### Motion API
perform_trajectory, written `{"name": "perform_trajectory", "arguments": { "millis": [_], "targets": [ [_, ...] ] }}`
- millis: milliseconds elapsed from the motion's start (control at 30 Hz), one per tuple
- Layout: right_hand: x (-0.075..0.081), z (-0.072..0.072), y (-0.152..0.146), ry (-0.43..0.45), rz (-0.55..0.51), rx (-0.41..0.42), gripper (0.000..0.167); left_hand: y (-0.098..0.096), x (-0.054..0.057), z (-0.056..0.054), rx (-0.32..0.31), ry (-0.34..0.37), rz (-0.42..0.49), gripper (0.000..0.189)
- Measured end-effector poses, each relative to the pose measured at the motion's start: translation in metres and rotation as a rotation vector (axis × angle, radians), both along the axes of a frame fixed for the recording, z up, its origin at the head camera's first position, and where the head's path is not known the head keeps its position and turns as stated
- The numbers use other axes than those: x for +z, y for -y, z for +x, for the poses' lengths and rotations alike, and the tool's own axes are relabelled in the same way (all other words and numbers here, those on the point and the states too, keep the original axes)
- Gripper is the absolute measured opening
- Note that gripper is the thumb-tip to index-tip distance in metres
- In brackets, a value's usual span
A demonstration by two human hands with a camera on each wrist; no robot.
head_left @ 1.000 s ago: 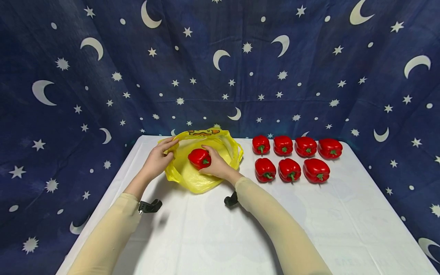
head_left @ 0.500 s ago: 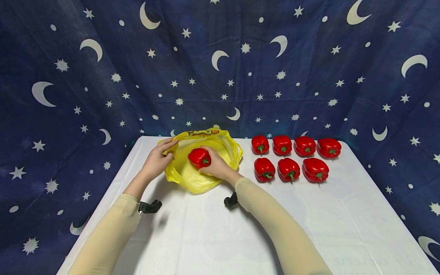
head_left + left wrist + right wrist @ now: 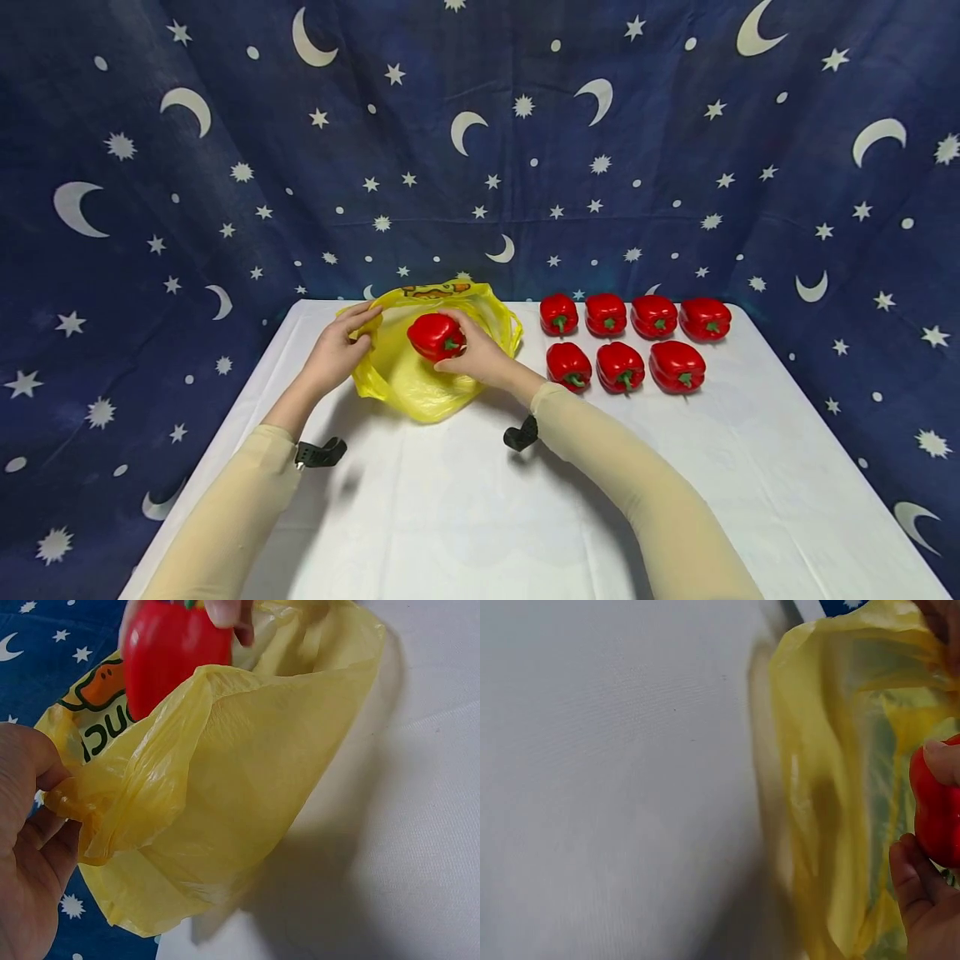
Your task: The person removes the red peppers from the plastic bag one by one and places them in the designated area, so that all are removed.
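A yellow plastic bag (image 3: 420, 400) lies on the white table with its mouth spread wide. The left edge of that mouth is pinched by my left hand (image 3: 337, 350), and the left wrist view shows the thin film (image 3: 240, 772) bunched between thumb and fingers. My right hand (image 3: 480, 354) grips a red bell pepper (image 3: 433, 336) with a green stem, over the bag's opening. In the right wrist view the pepper (image 3: 935, 806) sits between thumb and fingers, partly cut off by the frame edge. The bag's bottom is partly hidden behind the pepper and hand.
Several more red bell peppers (image 3: 620, 367) lie in two rows to the right of the bag. A white cloth covers the table (image 3: 465, 500). Behind it hangs a dark blue curtain (image 3: 420, 150) with moons and stars.
The right hand has lifted the pepper slightly, and its forearm has shifted right. My left hand keeps its hold on the bag. The whole head view has shifted a little.
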State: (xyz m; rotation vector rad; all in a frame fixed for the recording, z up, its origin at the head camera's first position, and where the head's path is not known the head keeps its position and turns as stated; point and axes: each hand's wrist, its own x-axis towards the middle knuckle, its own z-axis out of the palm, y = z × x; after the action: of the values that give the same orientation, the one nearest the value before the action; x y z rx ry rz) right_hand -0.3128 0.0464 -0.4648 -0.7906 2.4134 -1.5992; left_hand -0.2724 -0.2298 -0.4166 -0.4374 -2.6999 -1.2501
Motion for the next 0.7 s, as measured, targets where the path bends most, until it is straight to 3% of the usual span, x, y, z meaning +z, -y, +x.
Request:
{"name": "perform_trajectory", "arguments": {
  "millis": [300, 700],
  "targets": [
    [0.025, 0.010, -0.032, 0.023, -0.085, -0.008, 0.092, 0.001, 0.000, 0.001, -0.014, -0.010, -0.002, 0.052],
    [0.043, 0.018, -0.094, 0.069, -0.073, -0.102, 0.098, 0.002, -0.001, 0.003, -0.025, -0.018, -0.003, 0.052]
  ]
}}
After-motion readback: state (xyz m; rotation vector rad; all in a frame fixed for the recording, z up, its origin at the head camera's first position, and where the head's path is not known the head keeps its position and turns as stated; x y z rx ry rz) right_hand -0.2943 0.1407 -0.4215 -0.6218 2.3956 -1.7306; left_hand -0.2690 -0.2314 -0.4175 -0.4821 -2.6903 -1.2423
